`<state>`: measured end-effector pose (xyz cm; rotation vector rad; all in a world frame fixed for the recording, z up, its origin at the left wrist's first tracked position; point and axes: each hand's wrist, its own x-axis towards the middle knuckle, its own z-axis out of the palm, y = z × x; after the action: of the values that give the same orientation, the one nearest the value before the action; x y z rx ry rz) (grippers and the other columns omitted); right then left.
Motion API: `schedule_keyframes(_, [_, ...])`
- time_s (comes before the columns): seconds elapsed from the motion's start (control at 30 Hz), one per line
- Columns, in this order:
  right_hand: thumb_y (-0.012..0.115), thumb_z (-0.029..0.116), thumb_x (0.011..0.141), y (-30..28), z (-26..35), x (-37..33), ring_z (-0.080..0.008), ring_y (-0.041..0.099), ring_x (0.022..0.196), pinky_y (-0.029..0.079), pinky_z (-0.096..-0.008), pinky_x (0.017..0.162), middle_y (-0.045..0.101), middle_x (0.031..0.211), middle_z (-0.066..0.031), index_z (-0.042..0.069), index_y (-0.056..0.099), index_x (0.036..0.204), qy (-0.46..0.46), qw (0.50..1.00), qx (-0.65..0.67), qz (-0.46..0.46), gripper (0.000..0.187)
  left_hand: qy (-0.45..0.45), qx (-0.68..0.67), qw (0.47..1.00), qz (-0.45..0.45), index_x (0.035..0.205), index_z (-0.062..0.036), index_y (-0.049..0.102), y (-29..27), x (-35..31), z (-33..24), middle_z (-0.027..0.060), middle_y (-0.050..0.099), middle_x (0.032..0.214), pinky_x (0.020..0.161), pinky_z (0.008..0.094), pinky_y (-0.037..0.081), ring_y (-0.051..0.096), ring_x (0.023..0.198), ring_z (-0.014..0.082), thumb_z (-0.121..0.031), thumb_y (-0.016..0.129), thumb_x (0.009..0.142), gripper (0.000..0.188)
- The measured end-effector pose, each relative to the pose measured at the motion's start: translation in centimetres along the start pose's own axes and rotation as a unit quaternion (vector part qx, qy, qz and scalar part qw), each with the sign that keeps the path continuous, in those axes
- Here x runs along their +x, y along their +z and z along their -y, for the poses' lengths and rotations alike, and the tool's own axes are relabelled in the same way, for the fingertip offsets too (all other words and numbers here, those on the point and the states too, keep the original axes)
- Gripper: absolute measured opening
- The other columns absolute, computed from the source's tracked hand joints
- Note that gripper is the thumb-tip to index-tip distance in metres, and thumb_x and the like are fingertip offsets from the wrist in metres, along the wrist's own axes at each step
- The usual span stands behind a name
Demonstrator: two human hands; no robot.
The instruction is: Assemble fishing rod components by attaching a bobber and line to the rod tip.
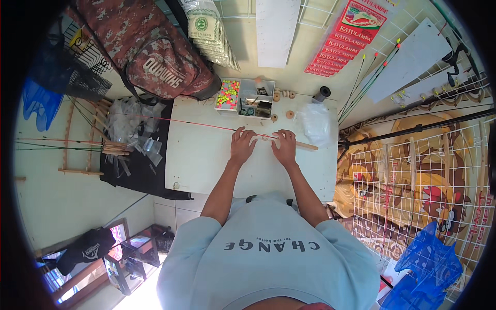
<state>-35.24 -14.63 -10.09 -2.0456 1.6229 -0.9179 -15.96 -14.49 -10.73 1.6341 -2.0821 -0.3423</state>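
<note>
A thin red fishing rod (199, 124) lies crosswise over the white table, its slender end reaching far to the left. Its pale wooden handle (308, 146) sticks out to the right of my hands. My left hand (242, 147) is closed on the red shaft, fingers bent over it. Close beside it, my right hand (284, 149) pinches the rod near where the handle begins. Between the two hands, a small pale loop (265, 137) shows at the shaft; I cannot tell what it is made of.
Behind my hands stands a compartment box (227, 109) with bright beads and small parts. Wooden spools (290, 114), a black cylinder (321, 94) and clear plastic bags (314, 123) sit to its right. A camouflage bag (163, 70) leans at back left. Wire grid racks (413, 170) line the right.
</note>
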Motion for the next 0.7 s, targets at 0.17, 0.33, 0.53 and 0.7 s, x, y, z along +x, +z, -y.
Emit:
schedule_keyframes(0.17, [0.068, 0.01, 0.075, 0.8, 0.6, -0.8, -0.0359, 0.038, 0.122, 0.033, -0.0468, 0.102, 0.049, 0.121, -0.0111, 0.013, 0.064, 0.098, 0.019, 0.999, -0.025, -0.016, 0.024, 0.022, 0.003, 0.999, 0.045, 0.097, -0.0162, 0.064, -0.2, 0.2, 0.7, 0.0012, 0.055, 0.118, 0.102, 0.0435, 0.034, 0.038, 0.125, 0.0281, -0.02, 0.068, 0.081, 0.017])
schedule_keyframes(0.33, [0.066, 0.01, 0.075, 1.1, 0.6, -1.7, -0.0374, 0.031, 0.13, 0.028, -0.0487, 0.107, 0.043, 0.134, -0.0113, 0.013, 0.069, 0.097, -0.008, 0.996, -0.083, -0.014, 0.023, 0.054, 0.003, 0.997, 0.052, 0.091, -0.0184, 0.068, 0.6, -0.2, 0.7, 0.0015, 0.049, 0.128, 0.106, 0.0449, 0.03, 0.032, 0.13, 0.0288, -0.021, 0.068, 0.079, 0.012])
schedule_keyframes(0.53, [0.065, 0.013, 0.077, 2.2, 0.6, -1.9, -0.0389, 0.019, 0.139, 0.019, -0.0528, 0.112, 0.03, 0.149, -0.0102, 0.018, 0.072, 0.102, -0.051, 0.983, -0.175, 0.012, 0.026, 0.065, 0.038, 0.996, 0.056, 0.104, -0.0212, 0.07, 1.0, -0.9, 0.6, 0.0045, 0.033, 0.146, 0.109, 0.0498, 0.025, 0.023, 0.136, 0.0329, -0.025, 0.066, 0.081, 0.023])
schedule_keyframes(0.7, [0.068, 0.014, 0.075, 3.2, -0.2, -1.5, -0.0392, 0.015, 0.139, 0.018, -0.0532, 0.113, 0.025, 0.151, -0.0085, 0.02, 0.072, 0.104, -0.045, 0.983, -0.176, 0.021, 0.029, 0.074, 0.058, 0.993, 0.07, 0.111, -0.022, 0.068, 0.9, -0.6, 0.0, 0.0084, 0.025, 0.15, 0.111, 0.0522, 0.021, 0.017, 0.138, 0.0366, -0.027, 0.066, 0.081, 0.031])
